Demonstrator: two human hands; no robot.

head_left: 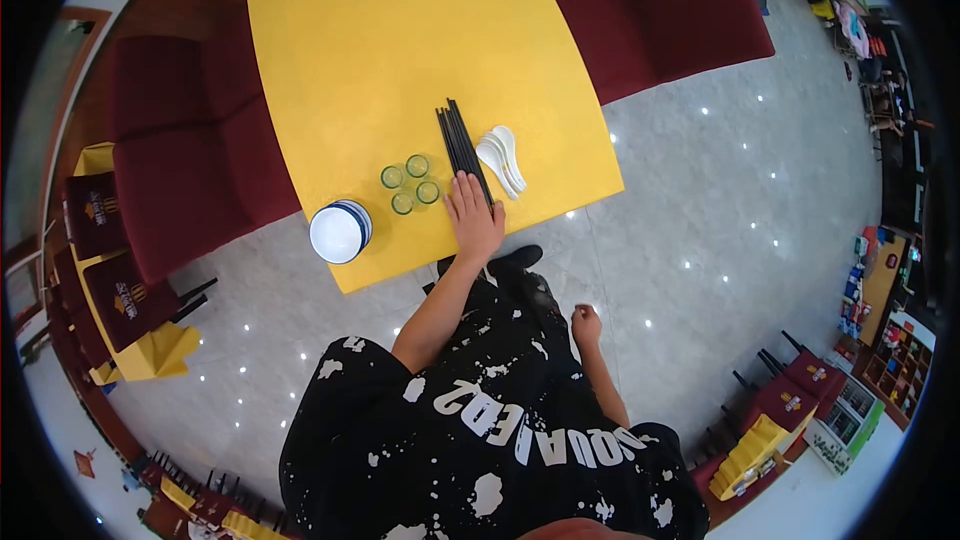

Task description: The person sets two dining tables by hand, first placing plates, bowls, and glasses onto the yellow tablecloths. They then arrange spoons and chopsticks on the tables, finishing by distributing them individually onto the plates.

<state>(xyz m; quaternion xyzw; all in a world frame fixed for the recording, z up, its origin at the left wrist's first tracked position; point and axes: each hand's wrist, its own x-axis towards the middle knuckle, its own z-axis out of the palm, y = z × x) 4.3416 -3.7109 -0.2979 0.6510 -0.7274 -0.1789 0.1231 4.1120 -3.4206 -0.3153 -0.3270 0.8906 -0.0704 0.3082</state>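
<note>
Near edge of yellow table (400,40): left hand (477,228) over black chopsticks (458,145), fingers extended, can't tell if gripping; white spoons (500,162) right. Right hand (587,325) hangs, fingers curled in.

A black T-shirt (430,440), splashed with ragged white blotches and curved white block lettering (553,448), shows below both hands, its sleeves (345,370) short. Dark, pale-marked trousers (530,300) show between left hand (477,228) and right hand (586,324); a black shoe (518,258) sits just beside the left.
</note>
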